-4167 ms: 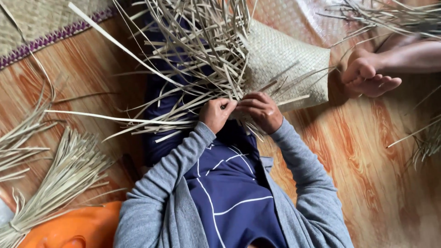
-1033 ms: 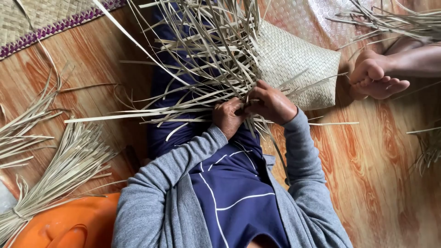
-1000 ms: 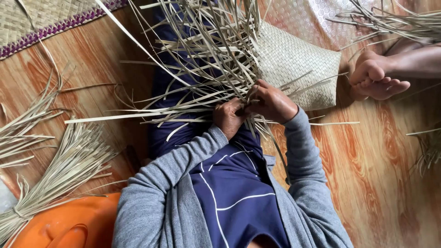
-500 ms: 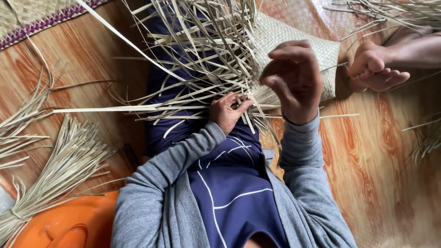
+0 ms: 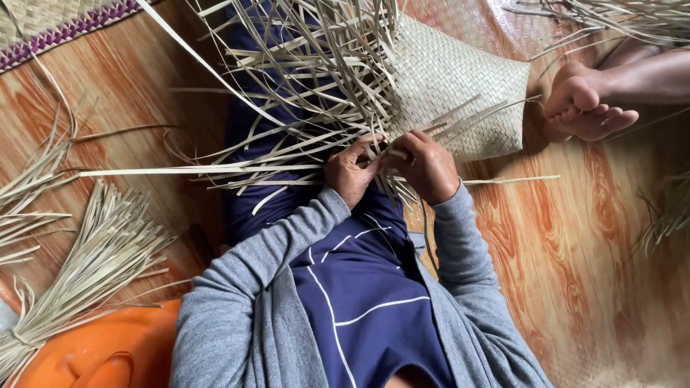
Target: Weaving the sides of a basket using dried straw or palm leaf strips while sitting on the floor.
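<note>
Hands are meeting at the near edge of the woven mat [image 5: 460,86]: left hand [image 5: 350,171] and right hand [image 5: 425,165] are both pinching loose pale straw strips [image 5: 302,93], fingers curled shut around them, above the lap.

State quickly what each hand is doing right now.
Left hand: closed, pinching the loose pale weaving strips.
Right hand: closed on strips at the woven mat edge.

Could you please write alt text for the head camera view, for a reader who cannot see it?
A person's left hand and right hand pinch pale leaf strips at the unfinished edge of a woven mat on a wood-patterned floor. Another person's bare foot rests alongside.
</note>
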